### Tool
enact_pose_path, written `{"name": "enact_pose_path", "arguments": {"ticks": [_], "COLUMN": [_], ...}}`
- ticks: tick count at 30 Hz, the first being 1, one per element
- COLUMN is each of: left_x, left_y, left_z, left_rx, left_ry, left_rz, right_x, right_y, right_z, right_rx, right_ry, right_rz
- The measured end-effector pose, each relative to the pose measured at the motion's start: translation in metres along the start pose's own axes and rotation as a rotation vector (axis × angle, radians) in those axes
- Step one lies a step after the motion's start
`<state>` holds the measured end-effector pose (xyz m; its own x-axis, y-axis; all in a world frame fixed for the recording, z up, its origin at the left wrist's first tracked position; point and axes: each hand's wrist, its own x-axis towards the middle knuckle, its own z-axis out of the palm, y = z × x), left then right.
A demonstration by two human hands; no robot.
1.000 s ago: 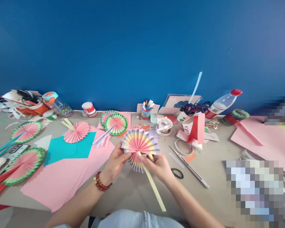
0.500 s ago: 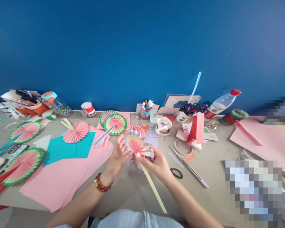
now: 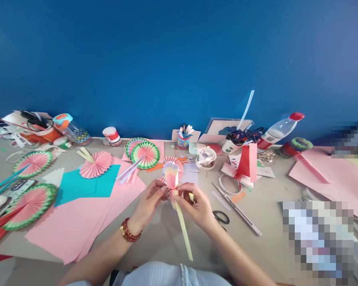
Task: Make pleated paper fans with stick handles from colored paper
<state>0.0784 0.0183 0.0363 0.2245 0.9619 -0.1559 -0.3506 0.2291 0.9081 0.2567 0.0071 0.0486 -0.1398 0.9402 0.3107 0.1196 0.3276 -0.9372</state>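
A pleated paper fan in pink, yellow and lilac is held upright over the table in front of me, its folds gathered narrow at the middle. My left hand pinches its left side near the centre. On the other side, my right hand has thumb and fingers closed on the fan's middle, where a pale yellow paper strip is attached and hangs down toward me. Behind the fan lies a pink pleated rosette, partly covered. Black-handled scissors lie beside my right wrist.
Finished green-edged fans lie at the back and left. Pink sheets and a teal sheet spread on the left. To the right are a craft knife, a tape roll and a tilted plastic bottle.
The fan has been squeezed from a spread shape to a narrow upright one. My left hand has moved from behind its upper edge to its middle, and the strip hangs steeper.
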Motion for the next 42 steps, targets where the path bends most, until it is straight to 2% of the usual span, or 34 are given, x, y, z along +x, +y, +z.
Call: {"name": "enact_pose_path", "arguments": {"ticks": [4,7,15,21,24,28,35,42], "left_x": [0.001,0.001,0.002,0.001,0.002,0.003,0.001,0.000], "left_y": [-0.001,0.001,0.000,-0.002,-0.003,-0.003,-0.010,-0.009], "left_z": [-0.001,0.001,-0.001,0.001,0.003,0.005,0.003,0.006], "left_rx": [-0.123,-0.203,-0.303,-0.319,-0.280,-0.108,0.226,0.180], "left_ry": [-0.014,-0.049,-0.082,-0.088,-0.101,-0.113,-0.005,-0.066], "left_rz": [-0.071,-0.110,-0.128,-0.183,-0.176,-0.091,0.144,0.089], "right_x": [0.002,0.003,0.007,0.011,0.010,0.011,0.011,0.009], "right_y": [-0.002,-0.004,-0.013,-0.015,-0.014,-0.012,-0.006,-0.006], "right_z": [-0.005,-0.010,-0.028,-0.027,-0.024,-0.024,-0.025,-0.024], "right_rx": [-0.128,-0.146,-0.212,-0.209,-0.188,-0.203,-0.279,-0.333], "right_ry": [-0.030,-0.044,-0.222,-0.183,-0.129,-0.051,-0.044,-0.017], "right_rz": [-0.106,-0.052,0.029,-0.045,-0.103,-0.188,-0.325,-0.444]}}
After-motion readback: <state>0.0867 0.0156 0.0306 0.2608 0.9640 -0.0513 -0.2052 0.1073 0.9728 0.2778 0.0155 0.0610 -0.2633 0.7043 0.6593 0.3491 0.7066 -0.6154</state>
